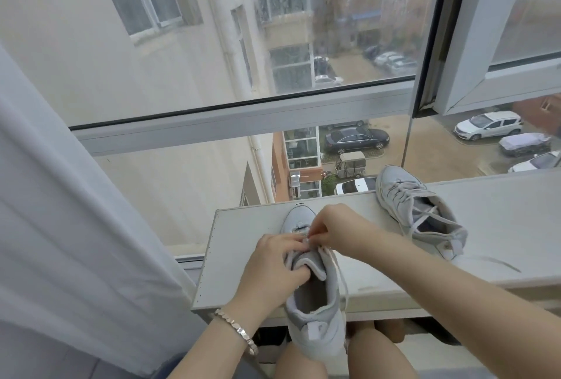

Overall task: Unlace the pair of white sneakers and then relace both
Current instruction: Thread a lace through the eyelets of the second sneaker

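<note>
Hands (pixel 303 245) crowd near sneaker (pixel 312 296); second sneaker (pixel 419 211) lies right, on sill (pixel 243 242).

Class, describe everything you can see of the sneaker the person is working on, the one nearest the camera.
The near sneaker is white-grey, fabric-like with a padded collar and a tab at the heel. It stands upright, toe toward the window, its front on the white ledge and its heel overhanging above the person's knees. The left hand grips the tongue; the right hand pinches at the lace near the eyelets. One loose lace end trails down its right side.
</note>
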`<action>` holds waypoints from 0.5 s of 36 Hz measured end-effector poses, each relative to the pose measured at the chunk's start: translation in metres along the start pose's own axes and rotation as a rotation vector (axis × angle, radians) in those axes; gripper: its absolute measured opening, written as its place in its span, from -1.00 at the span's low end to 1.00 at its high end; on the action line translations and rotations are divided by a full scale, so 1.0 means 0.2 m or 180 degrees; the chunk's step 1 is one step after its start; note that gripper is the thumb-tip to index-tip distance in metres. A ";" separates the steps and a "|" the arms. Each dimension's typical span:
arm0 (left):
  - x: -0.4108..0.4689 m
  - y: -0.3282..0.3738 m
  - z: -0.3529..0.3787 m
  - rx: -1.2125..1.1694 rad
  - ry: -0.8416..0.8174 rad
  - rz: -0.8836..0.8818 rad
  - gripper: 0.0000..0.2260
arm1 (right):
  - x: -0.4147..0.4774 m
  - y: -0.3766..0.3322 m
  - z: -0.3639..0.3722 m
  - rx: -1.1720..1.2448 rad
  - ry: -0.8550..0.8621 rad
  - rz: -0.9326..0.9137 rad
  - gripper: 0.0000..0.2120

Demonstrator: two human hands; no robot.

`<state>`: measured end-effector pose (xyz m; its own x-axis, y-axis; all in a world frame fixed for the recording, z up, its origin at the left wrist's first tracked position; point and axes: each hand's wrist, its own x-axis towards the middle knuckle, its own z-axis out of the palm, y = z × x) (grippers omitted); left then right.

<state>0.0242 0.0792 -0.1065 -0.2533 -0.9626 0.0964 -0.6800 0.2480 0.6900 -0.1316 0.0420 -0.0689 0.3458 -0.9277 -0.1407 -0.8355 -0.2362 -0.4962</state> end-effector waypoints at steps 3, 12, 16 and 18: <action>-0.03 0.00 0.02 0.0223 0.0278 0.0093 -0.71 | -0.02 0.01 -0.01 0.0060 -0.0083 0.0061 -0.84; -0.03 0.02 0.06 0.0430 0.0917 -0.0108 -0.80 | -0.18 0.34 -0.28 -0.1403 0.0550 0.0684 -0.71; -0.01 0.01 0.02 0.0536 0.0824 -0.0102 -0.80 | -0.29 0.54 -0.40 -0.1272 0.1588 0.1215 -0.70; 0.00 0.00 0.00 0.0631 0.0784 -0.0120 -0.80 | -0.33 0.58 -0.44 -0.0690 0.2326 0.1307 -0.76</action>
<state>0.0235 0.0795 -0.1064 -0.0675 -0.9630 0.2609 -0.8127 0.2047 0.5455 -0.2880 0.0499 -0.0418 -0.3003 -0.8873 0.3500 -0.9228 0.1774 -0.3421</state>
